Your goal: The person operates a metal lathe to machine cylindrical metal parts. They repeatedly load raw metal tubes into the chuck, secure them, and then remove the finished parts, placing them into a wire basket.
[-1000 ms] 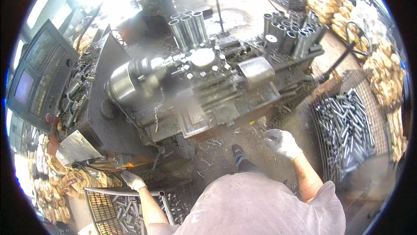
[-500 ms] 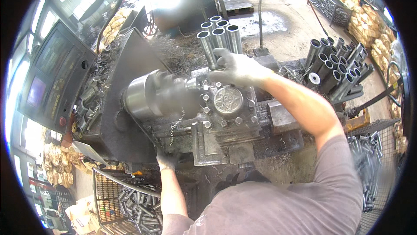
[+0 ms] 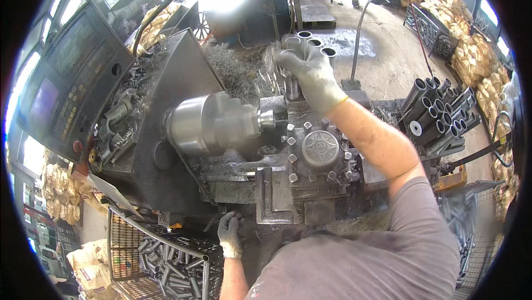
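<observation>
My right hand, in a grey and white glove, reaches over the lathe to a group of upright metal tubes. Its fingers curl round the upper part of one tube, whose lower end shows under the hand. Lower down, my gloved left hand is closed at the lathe's front edge, beside a dark bar; what it grips is hidden. Left of the tool post sits the lathe chuck, blurred as if spinning, with a short bright metal piece at its right end.
A control panel stands at left. Metal shavings are heaped behind the chuck. More tubes are stacked at right. A wire basket with short tubes stands low at left. A bent lamp-like pole rises behind.
My right hand has moved from beside the tool post up onto the tubes, its fingers now round one. My left hand shows more fully, below the lathe's edge. The view has shifted.
</observation>
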### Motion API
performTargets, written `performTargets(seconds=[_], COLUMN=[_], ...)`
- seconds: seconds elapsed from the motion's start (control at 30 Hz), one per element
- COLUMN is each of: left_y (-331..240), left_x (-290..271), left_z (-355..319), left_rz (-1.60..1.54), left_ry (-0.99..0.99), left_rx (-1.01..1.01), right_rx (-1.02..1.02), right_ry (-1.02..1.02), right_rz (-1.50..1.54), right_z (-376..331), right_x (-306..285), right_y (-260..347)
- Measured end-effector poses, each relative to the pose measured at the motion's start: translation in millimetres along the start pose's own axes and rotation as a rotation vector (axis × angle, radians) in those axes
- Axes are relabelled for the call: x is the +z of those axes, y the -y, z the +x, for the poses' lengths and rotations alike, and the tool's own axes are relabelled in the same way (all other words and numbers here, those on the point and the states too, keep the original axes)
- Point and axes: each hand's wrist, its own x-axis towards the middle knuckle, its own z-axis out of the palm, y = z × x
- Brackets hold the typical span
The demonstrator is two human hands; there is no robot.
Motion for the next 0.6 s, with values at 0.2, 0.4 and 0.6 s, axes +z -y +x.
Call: performTargets(seconds=[0.2,0.4,0.6], left_y=[-6,18,-52], left_x=[14,-12,10], left_z=[15,-1,4], left_rz=[0.303,0.249,0.648], left_ry=[0.038,-0.009,-0.103], left_rx=[0.281,0.095,0.348], right_rx=[-0.491,0.400,0.389], right_ry=[0.512,1.398,1.182], right_rz=[-0.926,-1.420,-0.999], right_z=[79,69,57], right_x=[-2,-48,36], right_y=[-87,-143,-110])
